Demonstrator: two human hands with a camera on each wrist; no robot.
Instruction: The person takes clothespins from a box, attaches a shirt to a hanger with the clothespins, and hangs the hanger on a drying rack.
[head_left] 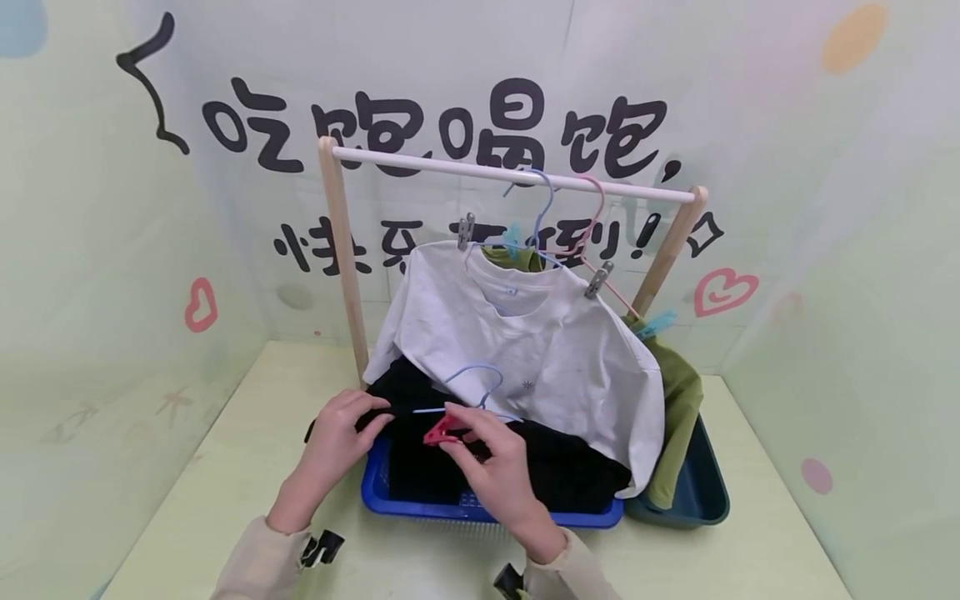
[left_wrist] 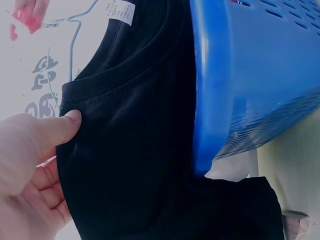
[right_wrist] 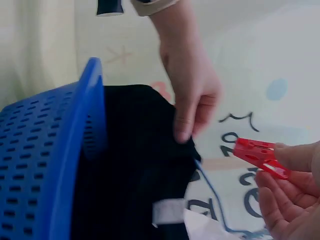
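My left hand (head_left: 338, 436) pinches the shoulder of a black T-shirt (left_wrist: 125, 135) between thumb and fingers, with a blue hanger (left_wrist: 74, 45) inside its neck. A white label (left_wrist: 121, 11) shows at the collar. In my right hand (head_left: 495, 467) a red clothespin (right_wrist: 257, 156) is pinched by its handles, a little to the right of the left hand and apart from the cloth. The black shirt lies partly in a blue basket (head_left: 491, 514). Behind it a white shirt (head_left: 517, 358) hangs from another blue hanger, held by metal clips (head_left: 597, 280).
A wooden rack with a white rod (head_left: 450, 167) stands at the back. An olive-green garment (head_left: 678, 400) hangs on a pink hanger (head_left: 600, 208) with light-blue clothespins (head_left: 657, 324). Under it sits a dark teal basin (head_left: 705, 475). Printed walls enclose the pale table (head_left: 225, 467).
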